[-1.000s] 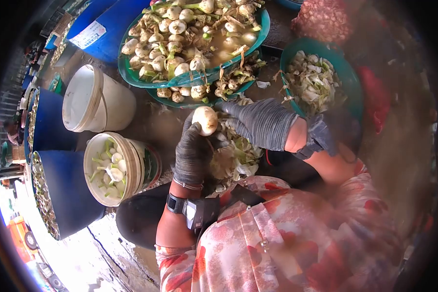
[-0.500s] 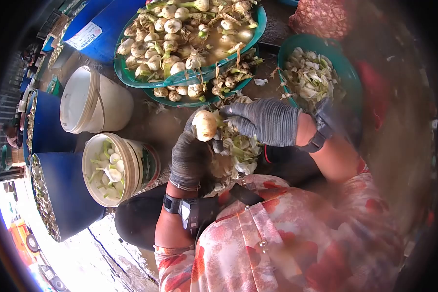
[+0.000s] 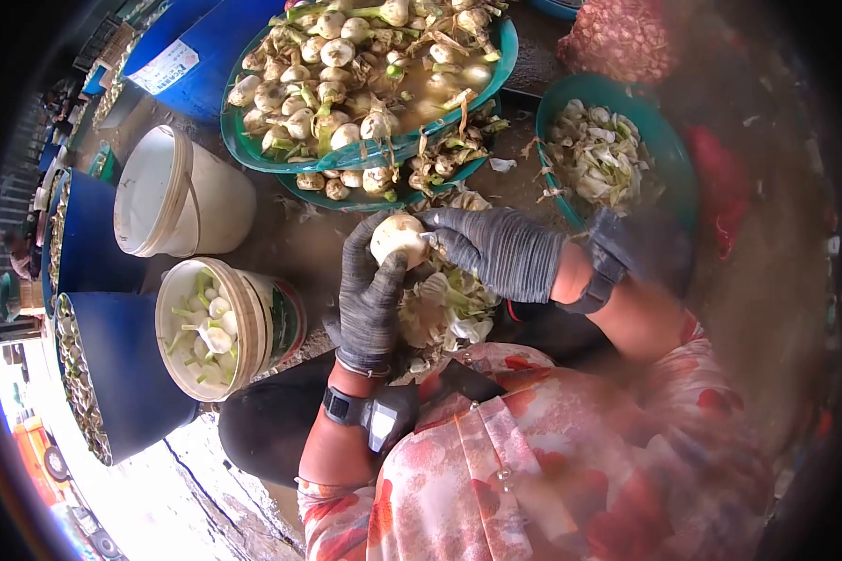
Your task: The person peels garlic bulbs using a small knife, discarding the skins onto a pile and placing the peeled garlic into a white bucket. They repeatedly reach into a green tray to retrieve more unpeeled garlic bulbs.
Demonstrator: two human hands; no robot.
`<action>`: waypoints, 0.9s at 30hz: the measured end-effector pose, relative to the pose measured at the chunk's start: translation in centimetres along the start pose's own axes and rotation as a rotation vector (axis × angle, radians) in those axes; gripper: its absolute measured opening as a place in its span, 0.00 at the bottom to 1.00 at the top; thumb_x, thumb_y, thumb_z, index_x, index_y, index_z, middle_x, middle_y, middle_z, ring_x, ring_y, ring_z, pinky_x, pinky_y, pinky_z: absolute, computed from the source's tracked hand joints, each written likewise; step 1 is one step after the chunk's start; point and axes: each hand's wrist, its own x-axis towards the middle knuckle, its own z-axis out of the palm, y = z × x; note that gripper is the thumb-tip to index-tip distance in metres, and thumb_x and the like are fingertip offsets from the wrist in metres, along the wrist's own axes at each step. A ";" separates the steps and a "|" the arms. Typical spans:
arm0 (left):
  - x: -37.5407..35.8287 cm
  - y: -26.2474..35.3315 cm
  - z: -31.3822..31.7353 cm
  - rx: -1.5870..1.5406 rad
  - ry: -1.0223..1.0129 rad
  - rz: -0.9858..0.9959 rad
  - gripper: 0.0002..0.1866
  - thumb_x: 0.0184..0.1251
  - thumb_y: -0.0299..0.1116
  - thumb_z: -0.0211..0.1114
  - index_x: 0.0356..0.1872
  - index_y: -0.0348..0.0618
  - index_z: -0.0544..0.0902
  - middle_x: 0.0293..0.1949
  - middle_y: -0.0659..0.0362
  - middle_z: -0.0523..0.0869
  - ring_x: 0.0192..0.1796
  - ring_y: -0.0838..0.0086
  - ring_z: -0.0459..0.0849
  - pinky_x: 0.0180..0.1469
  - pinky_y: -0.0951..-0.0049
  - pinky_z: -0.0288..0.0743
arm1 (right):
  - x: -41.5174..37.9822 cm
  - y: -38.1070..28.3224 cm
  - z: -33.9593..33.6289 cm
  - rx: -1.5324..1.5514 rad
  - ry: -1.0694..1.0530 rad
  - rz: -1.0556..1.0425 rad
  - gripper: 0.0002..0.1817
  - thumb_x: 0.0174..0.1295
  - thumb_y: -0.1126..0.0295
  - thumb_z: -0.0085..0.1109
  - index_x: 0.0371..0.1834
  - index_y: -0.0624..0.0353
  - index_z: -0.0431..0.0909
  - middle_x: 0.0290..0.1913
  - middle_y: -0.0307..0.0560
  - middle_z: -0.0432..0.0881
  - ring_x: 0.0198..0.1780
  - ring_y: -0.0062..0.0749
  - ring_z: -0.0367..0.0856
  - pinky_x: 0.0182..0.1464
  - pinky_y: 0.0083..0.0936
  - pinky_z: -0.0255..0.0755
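Gloved left hand (image 3: pixel 370 299) rises upright from the lap, fingers wrapped around a pale onion bulb (image 3: pixel 399 237). Right hand (image 3: pixel 496 251) reaches across from the right, forearm level, fingertips pinching the bulb's top, above a heap of peelings (image 3: pixel 444 313).

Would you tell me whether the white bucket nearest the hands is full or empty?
Partly full: the bucket holds peeled white bulbs with green stalks, below its rim.

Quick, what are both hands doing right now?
Left hand: closed around the white bulb, holding it up.
Right hand: fingertips on the same bulb; it cannot be told if it grips anything else.
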 end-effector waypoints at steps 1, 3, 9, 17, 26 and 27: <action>0.0 -0.1 -0.2 -0.001 0.000 0.000 0.31 0.69 0.44 0.66 0.68 0.44 0.67 0.60 0.52 0.75 0.54 0.64 0.81 0.54 0.62 0.83 | 0.0 0.8 0.4 0.000 -0.001 0.000 0.16 0.73 0.63 0.47 0.51 0.63 0.77 0.38 0.62 0.84 0.41 0.58 0.83 0.44 0.45 0.76; 0.0 -0.4 -0.6 -0.076 -0.045 0.024 0.31 0.68 0.44 0.67 0.68 0.45 0.67 0.61 0.52 0.75 0.56 0.63 0.80 0.55 0.61 0.82 | 0.2 2.0 0.6 0.088 0.046 -0.183 0.15 0.73 0.65 0.48 0.51 0.64 0.77 0.41 0.63 0.83 0.45 0.57 0.82 0.47 0.43 0.76; 0.0 0.3 0.2 0.001 -0.007 0.065 0.30 0.70 0.42 0.66 0.68 0.44 0.66 0.61 0.51 0.75 0.61 0.63 0.78 0.58 0.61 0.81 | 0.2 0.3 0.1 0.114 0.190 0.040 0.15 0.69 0.62 0.56 0.47 0.64 0.79 0.38 0.62 0.84 0.42 0.58 0.83 0.45 0.43 0.77; -0.3 0.2 0.5 0.027 0.003 0.087 0.31 0.69 0.43 0.67 0.68 0.44 0.66 0.60 0.51 0.75 0.58 0.64 0.79 0.58 0.62 0.81 | 0.9 -0.5 0.6 0.049 0.317 0.223 0.14 0.62 0.58 0.62 0.38 0.59 0.80 0.31 0.57 0.84 0.35 0.56 0.83 0.38 0.44 0.76; -0.3 1.0 -0.6 -0.523 -0.086 -0.137 0.36 0.66 0.43 0.64 0.72 0.44 0.62 0.48 0.50 0.80 0.41 0.63 0.81 0.53 0.58 0.77 | 2.2 3.8 -4.2 -0.035 0.392 0.246 0.18 0.64 0.56 0.64 0.47 0.59 0.81 0.39 0.57 0.86 0.42 0.52 0.85 0.45 0.37 0.78; -0.1 0.4 -0.8 -0.527 -0.134 -0.120 0.36 0.66 0.43 0.64 0.72 0.43 0.62 0.49 0.50 0.80 0.42 0.63 0.81 0.53 0.58 0.77 | 1.7 2.5 -3.7 0.213 0.350 0.070 0.21 0.63 0.57 0.67 0.51 0.60 0.81 0.42 0.53 0.87 0.45 0.43 0.87 0.50 0.32 0.78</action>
